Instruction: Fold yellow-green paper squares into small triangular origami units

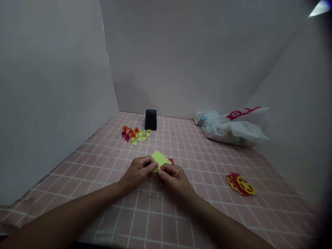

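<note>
Both hands meet at the middle of the table over a yellow-green square of paper (160, 157). My left hand (142, 169) pinches its left side between thumb and fingers. At its near corner, my right hand (175, 175) grips the paper with thumb and forefinger. Just behind the right fingers, a bit of red paper (171, 161) shows; most of it is hidden under the yellow-green sheet and the hand. Farther off to the left lie several small folded paper pieces (139, 136) in red, orange and yellow-green.
A black phone (150, 119) leans upright near the back wall. White plastic bags (230, 128) and a small patterned box (199, 119) lie at the back right. Red and yellow paper cutouts (241, 184) rest on the right. Pale walls enclose the pink tiled tabletop (116, 221).
</note>
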Available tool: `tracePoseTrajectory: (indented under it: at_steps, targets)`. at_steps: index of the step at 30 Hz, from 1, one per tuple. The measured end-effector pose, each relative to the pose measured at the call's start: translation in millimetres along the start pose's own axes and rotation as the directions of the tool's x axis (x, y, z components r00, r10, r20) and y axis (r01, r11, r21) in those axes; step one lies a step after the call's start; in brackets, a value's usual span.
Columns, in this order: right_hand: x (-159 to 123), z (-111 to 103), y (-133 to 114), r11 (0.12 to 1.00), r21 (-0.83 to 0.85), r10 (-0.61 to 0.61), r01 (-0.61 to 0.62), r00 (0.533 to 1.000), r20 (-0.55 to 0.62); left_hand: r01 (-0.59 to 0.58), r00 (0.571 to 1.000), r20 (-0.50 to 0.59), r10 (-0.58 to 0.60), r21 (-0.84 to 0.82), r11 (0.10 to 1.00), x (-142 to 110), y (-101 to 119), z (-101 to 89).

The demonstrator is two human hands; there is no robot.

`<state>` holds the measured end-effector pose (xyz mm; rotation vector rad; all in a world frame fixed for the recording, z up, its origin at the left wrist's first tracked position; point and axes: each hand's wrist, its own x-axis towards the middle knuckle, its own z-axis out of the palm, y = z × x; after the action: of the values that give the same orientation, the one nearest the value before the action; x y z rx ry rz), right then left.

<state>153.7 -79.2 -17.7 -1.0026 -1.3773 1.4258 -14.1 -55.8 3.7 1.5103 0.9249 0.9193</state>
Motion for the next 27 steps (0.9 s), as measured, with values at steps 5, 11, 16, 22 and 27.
tracePoseTrajectory:
  at_steps: [5, 11, 16, 22, 27]
  targets:
    - [3, -1, 3, 0.982, 0.186, 0.054, -0.043, 0.997, -0.052, 0.027, 1.000, 0.012, -0.026, -0.086, 0.996, 4, -7, 0.4]
    - [7, -4, 4, 0.954, 0.298, 0.038, -0.028, 0.999, -0.028, 0.117, 0.991, 0.101, -0.092, -0.274, 0.955, 8, -19, -0.2]
    - [7, -4, 4, 0.958, 0.285, 0.047, -0.045, 0.999, 0.001, 0.147, 0.986, 0.119, -0.114, -0.322, 0.935, 8, -20, -1.2]
    - [7, -5, 3, 0.966, 0.255, 0.033, -0.036, 0.999, 0.016, 0.150, 0.985, 0.127, -0.113, -0.335, 0.930, 7, -19, 0.4]
    - [7, -6, 3, 0.968, 0.243, 0.052, -0.054, 0.999, 0.015, 0.133, 0.988, 0.124, -0.096, -0.333, 0.934, 5, -21, 0.5]
